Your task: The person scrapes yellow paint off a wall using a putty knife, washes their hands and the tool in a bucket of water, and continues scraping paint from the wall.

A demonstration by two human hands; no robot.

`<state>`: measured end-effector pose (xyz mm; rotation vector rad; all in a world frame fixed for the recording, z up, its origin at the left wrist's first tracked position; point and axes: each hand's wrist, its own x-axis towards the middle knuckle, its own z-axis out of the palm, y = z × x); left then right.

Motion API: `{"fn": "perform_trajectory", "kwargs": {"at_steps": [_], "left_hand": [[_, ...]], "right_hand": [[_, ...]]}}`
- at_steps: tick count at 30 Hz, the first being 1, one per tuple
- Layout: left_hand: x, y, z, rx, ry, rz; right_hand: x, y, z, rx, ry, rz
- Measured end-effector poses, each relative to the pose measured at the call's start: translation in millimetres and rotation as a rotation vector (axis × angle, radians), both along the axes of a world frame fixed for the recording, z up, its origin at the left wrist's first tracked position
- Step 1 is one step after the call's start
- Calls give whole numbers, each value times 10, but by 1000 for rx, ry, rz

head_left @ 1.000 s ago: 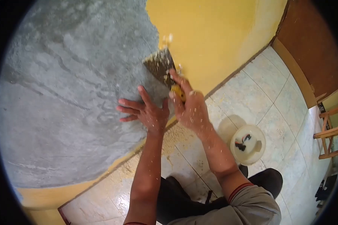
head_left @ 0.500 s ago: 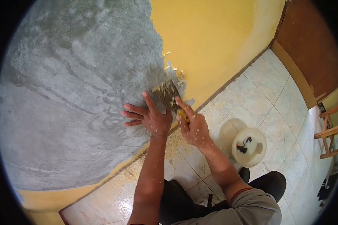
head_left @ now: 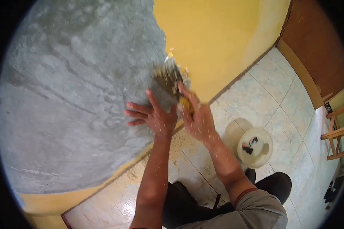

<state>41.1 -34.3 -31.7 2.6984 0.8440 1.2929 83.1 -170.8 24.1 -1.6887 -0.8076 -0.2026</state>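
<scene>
My right hand (head_left: 199,116) is closed round the yellow handle of a wide scraper (head_left: 168,82). Its broad dark blade, speckled with pale paint bits and blurred by motion, lies at the ragged border between bare grey plaster (head_left: 84,84) and yellow paint (head_left: 214,42). Loose paint flakes (head_left: 171,54) hang by the blade's upper corner. Just left of the scraper, my left hand (head_left: 154,118) rests on the grey plaster with fingers spread, holding nothing. Pale specks cover both forearms.
Paint crumbs (head_left: 179,147) litter the tiled floor along the wall's foot. A whitish bucket (head_left: 256,147) with dark objects inside stands right of my right forearm. Farther right are a brown panel (head_left: 315,45) and a wooden stool (head_left: 336,133).
The scraper has moved upward along the paint border, with my right hand following. My left hand stays spread in nearly the same spot on the plaster.
</scene>
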Motion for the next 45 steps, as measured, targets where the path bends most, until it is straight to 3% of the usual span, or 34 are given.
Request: {"fn": "perform_trajectory", "kwargs": {"at_steps": [4, 5, 8, 9, 13, 17, 20, 24, 26, 28, 29, 30, 32, 35, 38, 39, 43, 45], "left_hand": [[-164, -11, -6, -15, 43, -55], [-189, -31, 8, -42, 92, -25], [-131, -34, 12, 42, 92, 36], [-106, -4, -17, 36, 102, 41], [-96, 114, -199, 171, -26, 10], [-213, 114, -145, 114, -3, -17], [-152, 81, -92, 91, 11, -4], [-220, 76, -160, 148, -25, -10], [-241, 102, -99, 170, 0, -31], [-255, 55, -63, 88, 69, -13], [-209, 28, -47, 95, 18, -27], [-135, 58, -46, 95, 20, -26], [-103, 40, -103, 186, -85, -25], [-255, 52, -70, 96, 39, -59], [-303, 70, -66, 108, 109, -46], [-284, 28, -24, 84, 97, -48], [-138, -21, -51, 86, 13, -19], [-95, -20, -80, 93, -25, -27]], "right_hand": [[-16, -55, -63, 21, -54, -20], [-105, -86, -214, -96, 102, -4], [-242, -47, -557, -157, 166, 8], [-230, 26, -496, 27, 15, -33], [-60, 93, 134, 106, 59, 40], [-237, 0, -262, 28, 72, 28], [-203, 44, -238, 15, 104, 16], [-86, -22, 219, 89, 138, 69], [-176, -39, -65, 92, 91, 47], [-270, 8, -348, -100, 203, 35], [-263, 52, -401, 17, 126, 22], [-185, 112, -307, 18, 128, 23], [3, 169, 45, 181, -119, -65], [177, -24, 487, 111, -40, 15], [16, -166, 268, -25, 126, 52], [-34, -134, 37, 28, 45, 7], [-86, -83, 171, 10, 151, 23], [32, -102, 291, -7, 55, 26]]}}
